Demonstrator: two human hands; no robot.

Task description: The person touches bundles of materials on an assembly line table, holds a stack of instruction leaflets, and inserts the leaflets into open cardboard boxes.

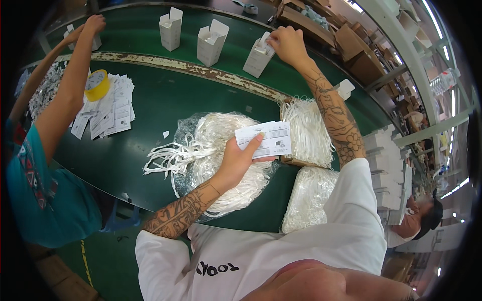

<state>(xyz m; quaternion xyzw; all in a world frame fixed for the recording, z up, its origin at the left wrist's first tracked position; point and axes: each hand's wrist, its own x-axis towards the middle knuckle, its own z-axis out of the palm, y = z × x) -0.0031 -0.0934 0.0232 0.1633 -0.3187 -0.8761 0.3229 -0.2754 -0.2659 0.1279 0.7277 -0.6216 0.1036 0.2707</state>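
My left hand [240, 161] is closed round a small stack of white printed leaflets [267, 138], thumb on top, above a plastic-wrapped bundle of white cords [221, 129]. Farther off, my right hand [289, 44] reaches to the top of an upright white box [257, 62] with a raised flap. Its fingers pinch what looks like a leaflet at the box's opening; the fingertips are partly hidden. Two more open white boxes, a middle one [210, 48] and a left one [170, 33], stand in the same row, with something pale inside the middle one.
A co-worker's arms [70, 90] reach to a box at the far left. Near them, a yellow tape roll [97, 85] lies on scattered leaflets [116, 111]. To the right are a carton of white cords [307, 131] and a bagged bundle [307, 198]. Stacked white boxes [384, 160] stand beyond my right arm.
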